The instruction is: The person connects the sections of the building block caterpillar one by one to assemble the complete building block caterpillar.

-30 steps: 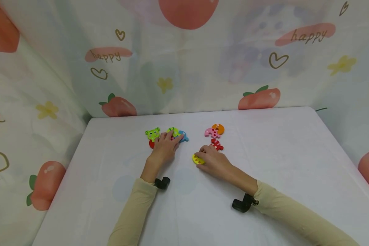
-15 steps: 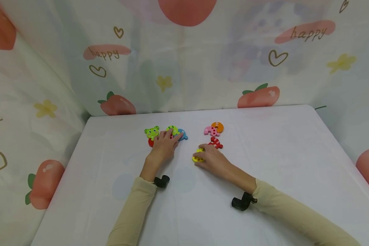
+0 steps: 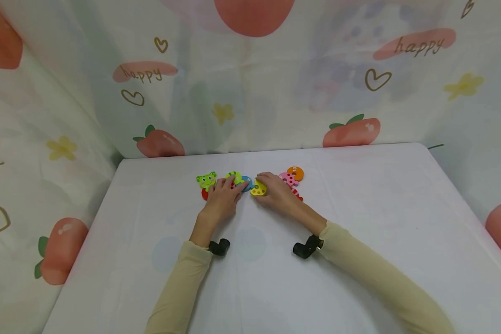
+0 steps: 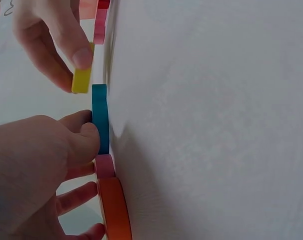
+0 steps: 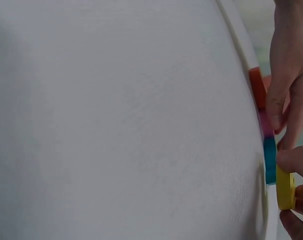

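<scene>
My right hand (image 3: 275, 192) pinches a yellow spotted puzzle piece (image 3: 258, 188) between thumb and fingers. In the left wrist view the yellow piece (image 4: 82, 77) is held just past the end of a blue piece (image 4: 100, 120). Spread over a row of joined puzzle pieces lies my left hand (image 3: 222, 202), its thumb at the blue piece and other fingers reaching to a pink piece (image 4: 105, 166) and an orange-red one (image 4: 115, 207). A green animal-head piece (image 3: 206, 180) forms the row's left end, a red piece (image 3: 205, 194) below it. A green striped piece (image 3: 235, 176) shows beyond the fingers.
Right of my right hand lie a pink spotted piece (image 3: 290, 178), an orange piece (image 3: 298, 174) marked 10, and a red striped piece (image 3: 295, 193) partly hidden by the hand. A printed curtain (image 3: 250, 93) rises behind the white table (image 3: 359, 199).
My right hand has moved up and left with the yellow piece, from beside the red striped piece to the blue piece's end. My left hand stays in place on the row.
</scene>
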{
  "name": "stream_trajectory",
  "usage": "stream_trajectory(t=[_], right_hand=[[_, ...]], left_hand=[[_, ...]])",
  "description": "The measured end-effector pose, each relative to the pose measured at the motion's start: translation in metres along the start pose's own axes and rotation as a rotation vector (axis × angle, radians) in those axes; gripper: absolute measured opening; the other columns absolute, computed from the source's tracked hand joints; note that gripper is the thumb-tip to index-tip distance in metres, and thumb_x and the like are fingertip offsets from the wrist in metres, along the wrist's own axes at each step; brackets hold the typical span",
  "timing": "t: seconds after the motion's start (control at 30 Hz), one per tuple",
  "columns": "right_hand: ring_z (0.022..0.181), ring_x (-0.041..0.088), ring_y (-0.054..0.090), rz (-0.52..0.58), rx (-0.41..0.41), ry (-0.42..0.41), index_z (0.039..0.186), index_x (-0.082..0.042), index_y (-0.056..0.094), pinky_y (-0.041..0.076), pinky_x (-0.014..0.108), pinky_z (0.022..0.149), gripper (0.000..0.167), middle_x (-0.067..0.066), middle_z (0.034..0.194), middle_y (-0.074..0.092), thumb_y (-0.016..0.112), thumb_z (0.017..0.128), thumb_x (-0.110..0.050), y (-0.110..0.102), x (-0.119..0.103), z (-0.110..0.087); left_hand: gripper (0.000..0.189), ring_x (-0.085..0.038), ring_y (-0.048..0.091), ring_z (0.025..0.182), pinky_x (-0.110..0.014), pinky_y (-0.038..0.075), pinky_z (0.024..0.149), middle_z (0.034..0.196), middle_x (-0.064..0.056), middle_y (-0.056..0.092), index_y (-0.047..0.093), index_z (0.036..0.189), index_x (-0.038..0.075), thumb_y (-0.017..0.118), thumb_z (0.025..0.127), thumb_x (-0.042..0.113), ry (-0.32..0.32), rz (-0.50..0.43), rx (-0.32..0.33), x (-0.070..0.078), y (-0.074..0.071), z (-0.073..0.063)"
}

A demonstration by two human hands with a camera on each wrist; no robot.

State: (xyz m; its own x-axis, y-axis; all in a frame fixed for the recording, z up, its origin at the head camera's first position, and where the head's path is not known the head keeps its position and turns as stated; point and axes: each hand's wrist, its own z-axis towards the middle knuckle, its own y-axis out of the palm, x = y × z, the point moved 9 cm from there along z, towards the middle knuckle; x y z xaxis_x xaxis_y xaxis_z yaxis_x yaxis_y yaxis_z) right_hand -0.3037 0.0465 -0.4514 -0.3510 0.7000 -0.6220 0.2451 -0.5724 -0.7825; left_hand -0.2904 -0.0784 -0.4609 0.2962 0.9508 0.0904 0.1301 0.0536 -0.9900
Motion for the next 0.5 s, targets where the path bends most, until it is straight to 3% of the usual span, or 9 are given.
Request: stream_trajectory(t=[0.2,0.5], right_hand=[[0.130,0.031,0.049,-0.010,0.000,-0.003,0.134,0.000,0.055,0.042,0.043,0.111,0.057,0.015,0.140,0.052,0.074,0.086,-0.023,0.004,0.001,0.013],[0.126,0.033,0.051,-0.029,-0.015,0.001,0.132,0.001,0.056,0.044,0.041,0.109,0.056,0.016,0.139,0.053,0.075,0.086,-0.023,0.006,-0.003,0.017]], left_hand=[[0.047,-0.034,0.035,0.137,-0.058,0.035,0.109,0.154,-0.010,0.033,0.037,0.148,0.037,0.045,0.103,0.030,0.007,-0.002,0.010,-0.001,0.000,0.001],[0.046,-0.034,0.036,0.136,-0.058,0.037,0.107,0.153,-0.010,0.035,0.040,0.147,0.037,0.047,0.102,0.028,0.013,-0.023,0.020,-0.002,-0.004,0.000]])
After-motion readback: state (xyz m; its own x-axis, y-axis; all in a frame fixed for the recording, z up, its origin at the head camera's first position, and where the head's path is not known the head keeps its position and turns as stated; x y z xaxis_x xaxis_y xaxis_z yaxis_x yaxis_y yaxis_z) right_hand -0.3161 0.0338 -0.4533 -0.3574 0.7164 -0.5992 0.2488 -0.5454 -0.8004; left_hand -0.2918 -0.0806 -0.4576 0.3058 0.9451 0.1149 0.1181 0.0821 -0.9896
